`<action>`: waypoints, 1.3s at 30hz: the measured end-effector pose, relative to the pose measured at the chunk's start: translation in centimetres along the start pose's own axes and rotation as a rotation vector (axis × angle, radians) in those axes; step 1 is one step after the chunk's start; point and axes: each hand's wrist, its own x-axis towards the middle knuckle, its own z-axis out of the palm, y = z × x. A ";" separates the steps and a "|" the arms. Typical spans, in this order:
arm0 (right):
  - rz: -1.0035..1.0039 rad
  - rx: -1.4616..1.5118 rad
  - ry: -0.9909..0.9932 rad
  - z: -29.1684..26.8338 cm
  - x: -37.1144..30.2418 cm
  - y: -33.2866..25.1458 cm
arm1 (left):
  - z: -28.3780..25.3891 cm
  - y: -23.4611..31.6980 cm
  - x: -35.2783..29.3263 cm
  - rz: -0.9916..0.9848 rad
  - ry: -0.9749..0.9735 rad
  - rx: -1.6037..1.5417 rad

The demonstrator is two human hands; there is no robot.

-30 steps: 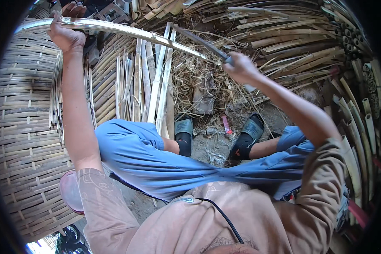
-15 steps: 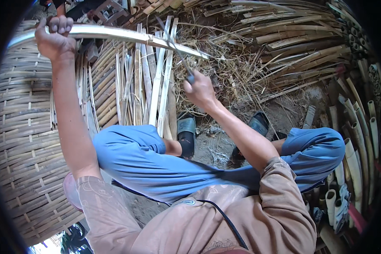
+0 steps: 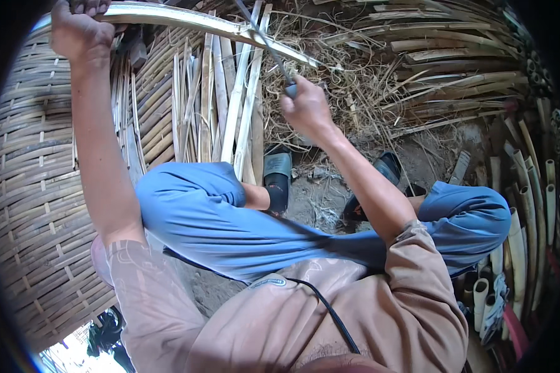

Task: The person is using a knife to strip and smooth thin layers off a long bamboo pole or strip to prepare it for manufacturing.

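My left hand (image 3: pixel 81 34), at the upper left edge of the view, is closed around a long pale split bamboo strip (image 3: pixel 190 17). The strip slants down to the right, its thin tip ending above the shavings. In my right hand (image 3: pixel 309 109), fingers wrapped round a dark handle, is a knife (image 3: pixel 270 51) with a long narrow blade. That blade crosses the strip a short way before its tip; whether it presses into the bamboo I cannot tell. The blade's far end is cut off by the top of the view.
Split bamboo slats (image 3: pixel 233 109) lie beyond my left knee, beside a large woven bamboo panel (image 3: pixel 40 205). Curly shavings (image 3: pixel 348 93) cover the ground ahead. Stacked bamboo strips (image 3: pixel 454 56) fill the far right; cut bamboo tubes (image 3: pixel 516 242) stand near my right knee. Sandals (image 3: pixel 277 165) are on my feet.
The whole scene sits higher in the view. My right hand with the knife and the strip's tip are slightly further right. Both hands keep their hold.
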 end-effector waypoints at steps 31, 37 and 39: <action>0.279 -0.308 -0.136 -5.3 0.6 9.5 | 0.8 -5.2 4.7 0.073 0.158 -0.034; 0.092 0.023 -0.009 -5.6 0.5 -1.8 | 5.7 -4.8 1.2 0.169 0.228 0.045; -0.255 0.221 0.081 -4.7 -0.3 -6.1 | 4.7 -2.3 1.7 0.193 0.249 0.082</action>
